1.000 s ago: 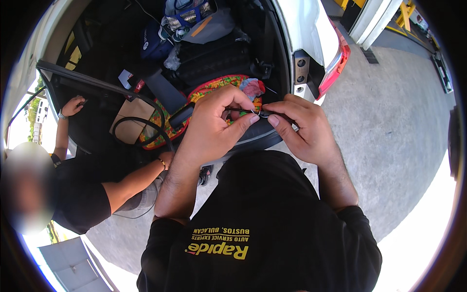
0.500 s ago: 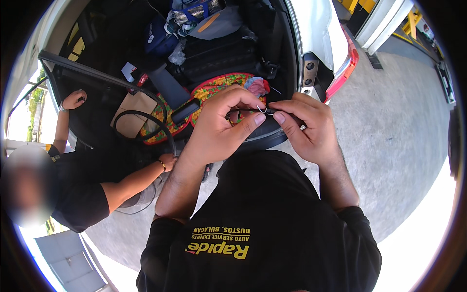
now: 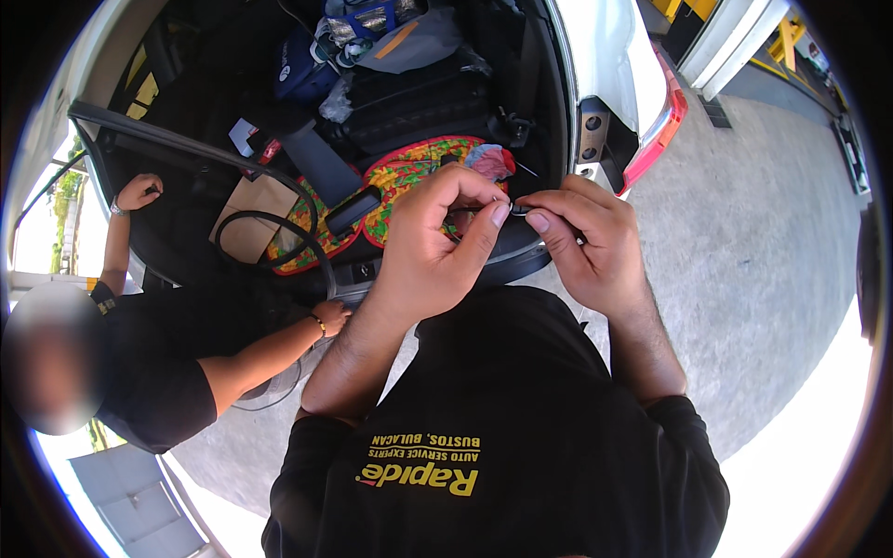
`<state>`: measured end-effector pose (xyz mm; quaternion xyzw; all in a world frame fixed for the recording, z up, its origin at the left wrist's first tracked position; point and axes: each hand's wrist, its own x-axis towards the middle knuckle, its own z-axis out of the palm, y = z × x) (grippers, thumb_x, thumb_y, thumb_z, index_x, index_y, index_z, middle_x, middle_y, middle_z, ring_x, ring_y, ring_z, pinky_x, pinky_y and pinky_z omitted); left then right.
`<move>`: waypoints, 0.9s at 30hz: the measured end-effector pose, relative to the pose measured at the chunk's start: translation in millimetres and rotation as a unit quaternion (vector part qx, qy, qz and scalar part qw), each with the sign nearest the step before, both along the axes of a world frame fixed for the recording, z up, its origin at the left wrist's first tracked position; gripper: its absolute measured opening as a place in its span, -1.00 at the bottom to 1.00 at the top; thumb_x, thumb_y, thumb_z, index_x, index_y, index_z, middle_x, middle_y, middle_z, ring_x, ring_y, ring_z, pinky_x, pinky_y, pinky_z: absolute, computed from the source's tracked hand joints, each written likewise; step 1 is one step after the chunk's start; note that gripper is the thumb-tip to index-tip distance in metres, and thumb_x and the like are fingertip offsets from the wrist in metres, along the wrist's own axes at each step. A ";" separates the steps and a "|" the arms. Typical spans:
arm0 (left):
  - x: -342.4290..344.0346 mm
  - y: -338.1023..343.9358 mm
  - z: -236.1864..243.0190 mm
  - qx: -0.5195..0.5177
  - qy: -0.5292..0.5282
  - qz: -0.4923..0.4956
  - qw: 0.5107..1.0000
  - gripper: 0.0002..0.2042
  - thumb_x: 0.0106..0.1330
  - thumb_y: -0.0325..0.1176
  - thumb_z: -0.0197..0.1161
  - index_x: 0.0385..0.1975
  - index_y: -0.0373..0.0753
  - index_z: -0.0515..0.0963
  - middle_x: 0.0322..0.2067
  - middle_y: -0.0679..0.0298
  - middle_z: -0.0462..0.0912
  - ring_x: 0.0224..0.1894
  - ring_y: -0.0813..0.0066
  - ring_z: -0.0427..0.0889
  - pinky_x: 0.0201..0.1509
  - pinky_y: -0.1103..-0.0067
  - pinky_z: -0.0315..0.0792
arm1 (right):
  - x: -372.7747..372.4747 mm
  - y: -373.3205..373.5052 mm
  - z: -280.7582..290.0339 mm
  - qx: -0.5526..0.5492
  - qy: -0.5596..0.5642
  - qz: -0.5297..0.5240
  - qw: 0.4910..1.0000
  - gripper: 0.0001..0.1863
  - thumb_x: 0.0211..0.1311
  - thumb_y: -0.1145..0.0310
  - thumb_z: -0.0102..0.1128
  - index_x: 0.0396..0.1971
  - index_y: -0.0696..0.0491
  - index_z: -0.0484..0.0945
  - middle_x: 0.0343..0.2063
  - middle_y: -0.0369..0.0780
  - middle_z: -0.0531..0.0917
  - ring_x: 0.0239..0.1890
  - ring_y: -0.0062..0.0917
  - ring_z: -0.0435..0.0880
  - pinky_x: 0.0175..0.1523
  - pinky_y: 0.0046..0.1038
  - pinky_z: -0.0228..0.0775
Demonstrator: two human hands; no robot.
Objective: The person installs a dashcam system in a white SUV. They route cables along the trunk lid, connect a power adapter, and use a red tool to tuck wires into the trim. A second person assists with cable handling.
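Note:
At the centre, in front of the open car boot, my left hand [image 3: 437, 246] pinches a thin pale wire between thumb and forefinger, its tip mostly hidden by those fingertips. Just to its right, my right hand [image 3: 595, 251] grips a thin black cable [image 3: 518, 210] with thumb and fingers; the pale wire meets it between my hands. Behind them lies a multicoloured floral mat [image 3: 391, 214] with red edging, carrying a dark oblong object [image 3: 353, 209] and a pink-and-grey bundle [image 3: 493, 160].
A co-worker at left has one hand [image 3: 138, 191] at the boot's side, another [image 3: 330, 319] low by a loose black seal [image 3: 233, 244]. A black suitcase [image 3: 409, 102], bags [image 3: 409, 46] and brown paper [image 3: 244, 209] fill the boot. A red tail light [image 3: 656, 130] is at right.
My hands have shifted slightly right, and my left thumb has risen onto the pale wire, covering more of its loop. The co-worker's lower hand has moved a little rightward and down.

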<state>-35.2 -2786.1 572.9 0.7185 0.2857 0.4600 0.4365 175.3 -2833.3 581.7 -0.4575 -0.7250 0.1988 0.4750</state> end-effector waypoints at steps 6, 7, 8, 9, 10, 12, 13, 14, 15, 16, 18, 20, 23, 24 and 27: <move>0.6 8.2 6.9 0.083 -0.023 -0.033 0.996 -0.88 0.33 -0.59 0.40 -0.24 -0.29 0.59 -0.30 0.25 0.65 -0.30 0.57 0.62 -0.27 0.63 0.45 | 4.1 2.6 4.4 0.005 0.011 0.015 1.000 -0.91 0.35 0.51 0.40 -0.25 0.21 0.70 -0.48 -0.15 0.59 -0.47 -0.31 0.61 -0.36 -0.33 0.41; 1.1 9.2 8.0 0.104 -0.024 -0.035 0.994 -0.87 0.31 -0.60 0.40 -0.24 -0.29 0.60 -0.30 0.24 0.65 -0.29 0.53 0.63 -0.26 0.61 0.46 | 4.2 3.0 5.3 0.003 0.019 0.020 1.000 -0.92 0.35 0.51 0.40 -0.26 0.21 0.70 -0.49 -0.14 0.59 -0.47 -0.31 0.60 -0.36 -0.34 0.40; 1.3 10.1 9.2 0.124 -0.023 -0.031 0.992 -0.86 0.29 -0.61 0.41 -0.24 -0.29 0.60 -0.30 0.22 0.65 -0.29 0.50 0.64 -0.26 0.60 0.47 | 4.3 3.3 6.0 0.002 0.027 0.024 0.999 -0.92 0.35 0.52 0.40 -0.26 0.21 0.70 -0.50 -0.14 0.58 -0.48 -0.32 0.60 -0.37 -0.34 0.39; 1.8 11.1 10.1 0.145 -0.022 -0.031 0.989 -0.85 0.28 -0.62 0.41 -0.25 -0.28 0.60 -0.30 0.21 0.66 -0.30 0.45 0.65 -0.25 0.58 0.49 | 4.2 3.9 6.6 0.000 0.032 0.026 0.999 -0.92 0.35 0.52 0.40 -0.26 0.22 0.70 -0.50 -0.14 0.58 -0.47 -0.32 0.60 -0.36 -0.34 0.39; 2.2 12.0 10.8 0.164 -0.020 -0.025 0.986 -0.85 0.27 -0.62 0.41 -0.25 -0.28 0.60 -0.30 0.20 0.66 -0.30 0.41 0.65 -0.23 0.55 0.51 | 4.0 4.6 6.9 -0.002 0.036 0.027 0.999 -0.92 0.35 0.52 0.40 -0.27 0.22 0.70 -0.50 -0.14 0.58 -0.47 -0.32 0.60 -0.36 -0.35 0.39; 1.5 14.3 12.3 0.233 0.009 -0.019 0.972 -0.83 0.27 -0.64 0.42 -0.24 -0.29 0.59 -0.29 0.17 0.67 -0.28 0.36 0.66 -0.18 0.53 0.52 | 3.5 6.3 6.7 -0.009 0.044 0.029 0.999 -0.92 0.35 0.53 0.41 -0.27 0.22 0.70 -0.50 -0.14 0.59 -0.47 -0.32 0.60 -0.36 -0.35 0.40; 0.0 15.6 13.3 0.282 0.036 -0.018 0.959 -0.82 0.27 -0.65 0.42 -0.23 -0.30 0.58 -0.28 0.16 0.68 -0.26 0.37 0.66 -0.14 0.52 0.52 | 3.4 7.5 6.4 -0.013 0.047 0.030 0.998 -0.92 0.35 0.53 0.41 -0.27 0.22 0.70 -0.50 -0.14 0.59 -0.47 -0.32 0.60 -0.36 -0.36 0.40; -0.8 17.1 14.0 0.328 0.052 -0.014 0.943 -0.81 0.28 -0.66 0.43 -0.21 -0.32 0.57 -0.27 0.14 0.69 -0.23 0.37 0.66 -0.10 0.52 0.52 | 3.6 8.9 6.0 -0.017 0.050 0.032 0.998 -0.93 0.35 0.53 0.41 -0.26 0.22 0.70 -0.49 -0.14 0.59 -0.47 -0.33 0.60 -0.35 -0.36 0.40; -1.0 18.0 14.2 0.350 0.073 -0.010 0.934 -0.80 0.27 -0.66 0.44 -0.21 -0.32 0.57 -0.28 0.14 0.69 -0.23 0.37 0.67 -0.11 0.52 0.52 | 3.3 10.5 5.4 -0.015 0.054 0.032 0.998 -0.92 0.35 0.53 0.41 -0.26 0.21 0.70 -0.49 -0.14 0.59 -0.47 -0.33 0.60 -0.35 -0.36 0.40; -0.9 19.0 14.7 0.369 0.084 -0.003 0.925 -0.79 0.25 -0.67 0.45 -0.21 -0.31 0.57 -0.29 0.13 0.70 -0.23 0.36 0.67 -0.11 0.53 0.52 | 3.4 11.8 5.2 -0.014 0.059 0.032 0.998 -0.92 0.34 0.53 0.41 -0.26 0.21 0.71 -0.49 -0.15 0.60 -0.47 -0.33 0.60 -0.35 -0.37 0.40; -1.2 20.4 16.8 0.330 0.073 -0.014 0.941 -0.83 0.28 -0.61 0.45 -0.22 -0.30 0.59 -0.30 0.15 0.70 -0.26 0.36 0.67 -0.15 0.53 0.52 | 3.8 13.1 5.4 -0.005 0.052 0.030 0.998 -0.92 0.33 0.53 0.42 -0.24 0.20 0.71 -0.48 -0.15 0.60 -0.46 -0.33 0.61 -0.35 -0.37 0.41; -3.6 22.3 21.2 0.211 0.025 -0.050 0.976 -0.90 0.37 -0.48 0.42 -0.25 -0.27 0.60 -0.30 0.20 0.68 -0.32 0.37 0.65 -0.21 0.52 0.52 | 5.0 13.0 6.5 0.010 0.027 0.029 0.999 -0.91 0.32 0.53 0.43 -0.23 0.19 0.72 -0.47 -0.15 0.60 -0.46 -0.31 0.62 -0.35 -0.36 0.43; -15.1 23.2 32.1 -0.304 -0.085 -0.136 0.939 -0.83 0.55 -0.31 0.27 -0.26 -0.28 0.61 -0.31 0.23 0.70 -0.32 0.50 0.65 -0.22 0.59 0.49 | 6.4 12.3 8.0 0.040 -0.012 0.029 0.999 -0.88 0.28 0.52 0.45 -0.21 0.17 0.73 -0.46 -0.17 0.60 -0.45 -0.29 0.64 -0.36 -0.34 0.46; -18.2 29.0 34.7 -0.297 -0.012 -0.192 0.935 -0.65 0.62 -0.13 0.10 -0.23 -0.34 0.59 -0.31 0.18 0.68 -0.22 0.46 0.67 -0.22 0.56 0.48 | 6.6 12.3 8.4 0.056 -0.024 0.025 0.998 -0.87 0.27 0.52 0.46 -0.21 0.17 0.73 -0.46 -0.17 0.60 -0.45 -0.29 0.64 -0.36 -0.34 0.47; -25.0 36.6 36.0 -0.395 0.060 -0.311 0.862 -0.65 0.58 -0.12 0.15 -0.21 -0.36 0.58 -0.36 0.20 0.65 -0.28 0.47 0.64 -0.23 0.58 0.46 | 6.7 13.9 8.1 0.089 -0.047 0.028 0.995 -0.83 0.22 0.49 0.49 -0.20 0.15 0.75 -0.48 -0.21 0.57 -0.47 -0.33 0.61 -0.39 -0.35 0.43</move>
